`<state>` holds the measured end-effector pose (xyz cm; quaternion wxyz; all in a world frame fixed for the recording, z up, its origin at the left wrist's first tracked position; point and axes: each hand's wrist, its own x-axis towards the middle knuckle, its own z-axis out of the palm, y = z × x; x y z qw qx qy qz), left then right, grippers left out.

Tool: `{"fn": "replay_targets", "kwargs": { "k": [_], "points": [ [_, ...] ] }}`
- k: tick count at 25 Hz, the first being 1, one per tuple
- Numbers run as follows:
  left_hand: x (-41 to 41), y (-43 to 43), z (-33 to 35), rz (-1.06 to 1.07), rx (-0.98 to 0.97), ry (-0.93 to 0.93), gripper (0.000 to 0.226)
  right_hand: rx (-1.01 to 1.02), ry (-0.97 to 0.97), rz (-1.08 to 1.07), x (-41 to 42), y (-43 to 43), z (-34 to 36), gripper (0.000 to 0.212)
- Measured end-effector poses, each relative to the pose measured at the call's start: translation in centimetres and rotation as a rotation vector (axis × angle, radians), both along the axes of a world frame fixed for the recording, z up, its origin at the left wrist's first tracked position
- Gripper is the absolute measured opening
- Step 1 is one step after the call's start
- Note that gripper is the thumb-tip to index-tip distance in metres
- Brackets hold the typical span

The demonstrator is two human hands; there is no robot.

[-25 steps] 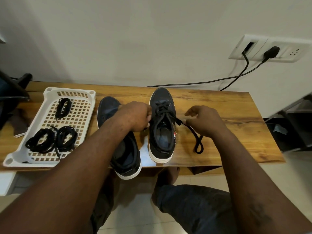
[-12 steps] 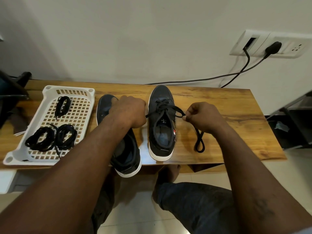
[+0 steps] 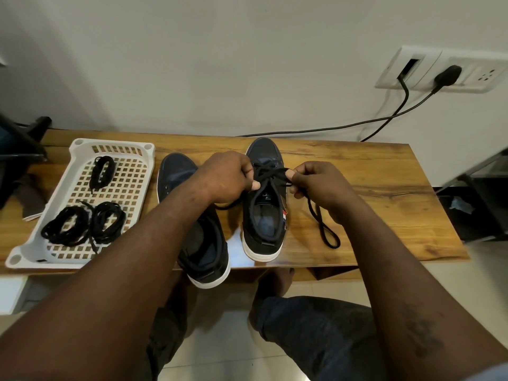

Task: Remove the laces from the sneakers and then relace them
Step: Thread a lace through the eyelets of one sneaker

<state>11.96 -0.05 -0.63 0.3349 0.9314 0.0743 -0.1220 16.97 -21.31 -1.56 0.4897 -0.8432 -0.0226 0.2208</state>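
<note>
Wooden table (image 3: 371, 174) by the wall (image 3: 247, 64).
A white tray (image 3: 110, 143) sat on the table's left end; a plugged socket panel (image 3: 470, 74) hung above its right end.

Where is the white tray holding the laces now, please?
In the head view, the white tray sits at the left end of the table, next to the left sneaker.

A: Behind the grip?
B: Plain pale wall (image 3: 247, 64), softly lit.
A: Up and right of it?
B: White socket panel (image 3: 472, 78), black plug (image 3: 448, 75), cables (image 3: 393, 115) trailing down toward a wooden bench (image 3: 384, 188).
A: And below?
B: Pale glossy tiled floor (image 3: 225, 347), under the bench edge.
</note>
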Motion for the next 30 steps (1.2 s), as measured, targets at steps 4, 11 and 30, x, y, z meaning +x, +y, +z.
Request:
{"fn": "replay_targets", "kwargs": {
  "k": [4, 11, 30],
  "points": [
    [-0.1, 2.0, 1.3, 0.015, 0.081, 0.0, 0.003, 0.037, -0.049, -0.143, 0.5, -1.8, 0.8, 0.005],
    [-0.3, 2.3, 0.4, -0.031, 0.506, 0.161, 0.017, -0.369, -0.066, -0.019, 0.5, -3.2, -0.1, 0.009],
    [-0.1, -0.8, -0.9, -0.025, 0.009, -0.01, 0.005, 0.134, 0.201, -0.043, -0.5, 0.5, 0.8, 0.01]
  ]
}}
